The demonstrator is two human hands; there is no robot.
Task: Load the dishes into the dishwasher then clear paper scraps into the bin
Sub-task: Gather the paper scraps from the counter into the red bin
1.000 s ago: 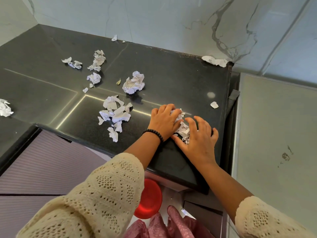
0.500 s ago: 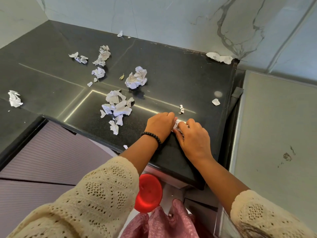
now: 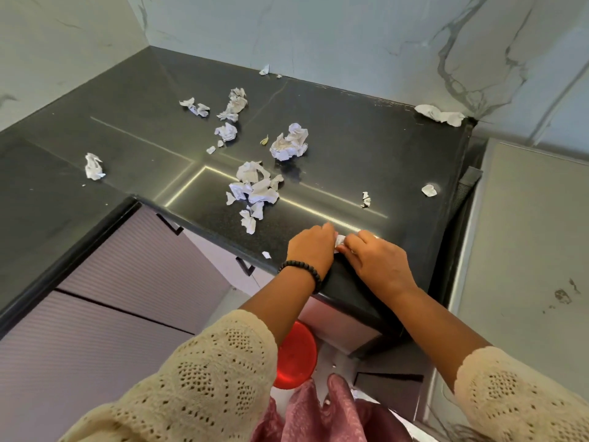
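Pressing together near the front edge of the black worktop (image 3: 350,148), the left hand (image 3: 310,250) and the right hand (image 3: 377,261) hold a small bunch of white paper scraps (image 3: 339,240) between them. Both hands have the fingers curled inward around the bunch, and only a little of the paper shows in the gap between the knuckles, so how much is inside I cannot tell. The left wrist carries a dark bead bracelet (image 3: 302,272), and both arms wear cream knitted sleeves (image 3: 204,378).

More paper lies loose on the worktop. A cluster of crumpled pieces (image 3: 255,193) sits at about 10 o'clock from the hands, quite near. A bigger crumpled ball (image 3: 290,143) lies farther at 11 o'clock, and beyond it more small pieces (image 3: 231,106) are spread toward the back wall. One single piece (image 3: 93,167) lies well apart at 9 o'clock, near the left side. A tiny scrap (image 3: 366,200) is at 1 o'clock from the hands, another (image 3: 428,190) at 2 o'clock, and a long piece (image 3: 439,115) rests in the far right corner against the marble wall (image 3: 350,36).

Below the worktop edge, at 6 o'clock from the hands, a red round bin (image 3: 296,355) stands on the floor
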